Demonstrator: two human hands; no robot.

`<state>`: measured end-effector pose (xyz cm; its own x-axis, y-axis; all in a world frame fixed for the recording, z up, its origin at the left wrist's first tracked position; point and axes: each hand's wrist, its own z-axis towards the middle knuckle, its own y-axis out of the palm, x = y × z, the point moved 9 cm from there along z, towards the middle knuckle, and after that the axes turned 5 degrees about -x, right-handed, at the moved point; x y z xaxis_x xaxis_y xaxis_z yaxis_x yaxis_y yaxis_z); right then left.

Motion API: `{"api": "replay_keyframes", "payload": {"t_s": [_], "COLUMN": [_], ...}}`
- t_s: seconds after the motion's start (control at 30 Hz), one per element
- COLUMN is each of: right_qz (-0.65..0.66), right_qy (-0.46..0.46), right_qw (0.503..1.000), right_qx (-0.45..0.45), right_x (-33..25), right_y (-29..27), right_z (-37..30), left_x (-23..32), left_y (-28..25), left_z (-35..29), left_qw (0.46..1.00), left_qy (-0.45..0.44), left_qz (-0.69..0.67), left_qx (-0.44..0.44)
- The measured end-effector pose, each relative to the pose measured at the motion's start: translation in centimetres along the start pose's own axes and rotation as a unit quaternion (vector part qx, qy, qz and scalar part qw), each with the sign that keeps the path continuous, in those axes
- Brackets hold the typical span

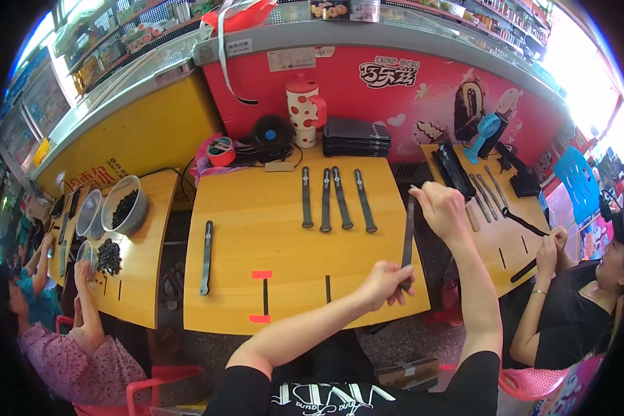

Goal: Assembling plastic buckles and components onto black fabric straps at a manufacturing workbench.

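A dark strap point(409, 232) is drawn out between my two hands above the right edge of the wooden table point(270, 243). Its far end is pinched in my right hand point(440, 208), fingers closed. The lower end sits in my left hand point(388, 284), closed too, just over the near right part of the table. Several similar grey straps with rounded ends lie at the table's far middle, among them one strap point(307, 197) and another strap point(365, 201). A single strap point(206, 258) lies apart at the left. Red tape point(262, 274) and black strips point(328, 289) mark the near side.
Along the back stand a polka-dot tumbler point(304, 114), a stack of black pouches point(356, 137), a black fan point(272, 135) and a tape roll point(221, 150). At the right table a person point(575, 291) handles a black strap. On the left, people work beside tubs point(126, 204) of small black parts.
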<state>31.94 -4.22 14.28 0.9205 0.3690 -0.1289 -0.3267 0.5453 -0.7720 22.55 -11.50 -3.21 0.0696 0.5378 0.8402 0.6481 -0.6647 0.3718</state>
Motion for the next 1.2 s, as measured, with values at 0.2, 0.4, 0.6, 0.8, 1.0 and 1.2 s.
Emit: {"api": "replay_keyframes", "payload": {"t_s": [0.2, 0.4, 0.6, 0.8, 1.0, 1.2], "right_qz": [0.106, 0.222, 0.072, 0.028, 0.211, 0.241], "right_qy": [0.065, 0.136, 0.139, 0.116, 0.248, 0.197], "right_qw": [0.991, 0.956, 0.981, 0.991, 0.945, 0.946], "right_qx": [-0.053, -0.135, -0.116, -0.058, 0.015, 0.089], "right_x": [10.8, 14.7, 12.2, 11.3, 14.7, 9.2], "right_y": [12.4, 21.1, 22.7, 22.5, 20.7, 9.7], "right_z": [2.5, 4.7, 3.8, 3.6, 1.1, -1.6], "left_x": [-0.8, -0.2, 0.0, -1.4, 2.2, 9.4], "left_y": [-5.3, -7.3, -8.0, -6.0, -3.6, -27.4], "left_z": [9.0, 10.7, 10.9, 8.2, -7.2, -26.7], "left_qw": [0.966, 0.949, 0.938, 0.935, 0.996, 0.500], "left_qy": [0.005, 0.001, 0.023, -0.009, 0.030, 0.014], "left_qz": [-0.219, -0.239, -0.268, -0.302, 0.046, 0.601], "left_qx": [0.139, 0.206, 0.217, 0.185, 0.064, 0.623]}}
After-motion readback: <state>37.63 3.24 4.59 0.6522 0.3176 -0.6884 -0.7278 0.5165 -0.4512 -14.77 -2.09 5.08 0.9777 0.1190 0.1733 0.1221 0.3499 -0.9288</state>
